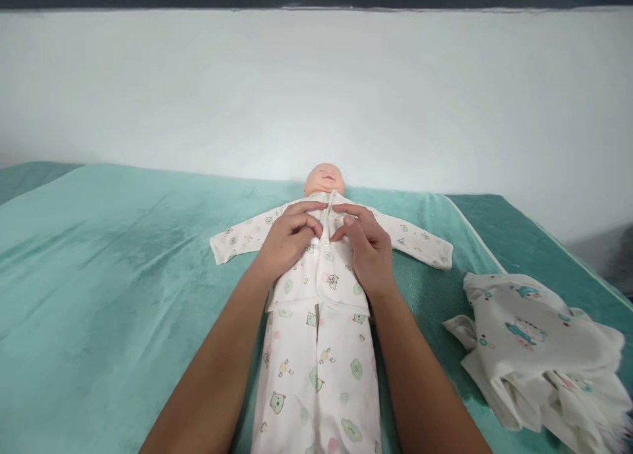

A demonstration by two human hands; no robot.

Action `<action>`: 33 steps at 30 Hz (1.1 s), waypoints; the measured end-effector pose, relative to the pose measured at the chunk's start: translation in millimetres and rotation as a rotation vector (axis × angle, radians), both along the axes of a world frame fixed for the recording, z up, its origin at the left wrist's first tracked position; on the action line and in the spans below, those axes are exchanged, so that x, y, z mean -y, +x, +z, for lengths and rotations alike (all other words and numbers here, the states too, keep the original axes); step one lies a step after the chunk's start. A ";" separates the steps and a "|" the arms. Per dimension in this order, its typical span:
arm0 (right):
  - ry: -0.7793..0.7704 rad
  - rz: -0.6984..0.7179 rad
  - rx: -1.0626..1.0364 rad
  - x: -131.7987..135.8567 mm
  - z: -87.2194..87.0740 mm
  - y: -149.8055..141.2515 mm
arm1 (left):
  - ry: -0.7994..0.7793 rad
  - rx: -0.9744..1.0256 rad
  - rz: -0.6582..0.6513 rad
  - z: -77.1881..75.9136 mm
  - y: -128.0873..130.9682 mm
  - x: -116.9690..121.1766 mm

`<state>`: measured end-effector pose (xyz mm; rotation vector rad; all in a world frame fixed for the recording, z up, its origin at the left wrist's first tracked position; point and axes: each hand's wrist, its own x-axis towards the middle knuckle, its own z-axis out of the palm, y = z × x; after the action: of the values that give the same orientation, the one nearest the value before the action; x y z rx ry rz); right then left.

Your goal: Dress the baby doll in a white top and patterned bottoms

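As the teal blanket (99, 276) runs wrinkled across the left side, first item on it is the left-side sleeve (240, 237) of a white printed top (336, 279), laid out flat and pointing left. Next, left hand (291, 236): on the chest, just left of the top's front edge (320, 276), index finger reaching right to it, other fingers curled; can't tell if it pinches any cloth. Middle: doll (324, 179) on its back, head at the far end by the wall (316, 91), wearing the top; matching printed bottoms (319, 381) run to the near side between the forearms. Front edge is the key line: long axis near to far, along the doll's body, passing between the two sets of fingertips, so right of the left hand and left of the right hand (368, 243). Neither hand clearly nearer to it. Right hand roughly mirrors the left, index finger straight toward the edge, other fingers bent; pinching or not, can't tell. Then right-side sleeve (422, 243), flat, pointing right. Right, near side: crumpled white cloth (534, 348) with printed figures, well apart from the hands. Darker green cover (539, 236) shows past the blanket's pale border.
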<state>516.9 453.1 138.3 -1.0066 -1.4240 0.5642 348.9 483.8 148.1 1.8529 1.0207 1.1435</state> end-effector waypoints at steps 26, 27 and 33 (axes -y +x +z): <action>-0.093 0.134 0.071 -5.0 1.5 3.2 | -0.076 -0.035 -0.207 3.6 -11.9 -1.8; -0.099 0.146 0.081 -4.8 2.1 3.8 | -0.077 -0.028 -0.209 3.0 -12.3 -2.1; -0.096 0.158 0.069 -4.0 2.7 4.6 | -0.076 0.057 -0.257 1.7 -16.1 -3.1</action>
<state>521.5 457.2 141.0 -1.0027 -1.5594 0.7250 332.8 486.9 149.8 1.8196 0.7578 0.9844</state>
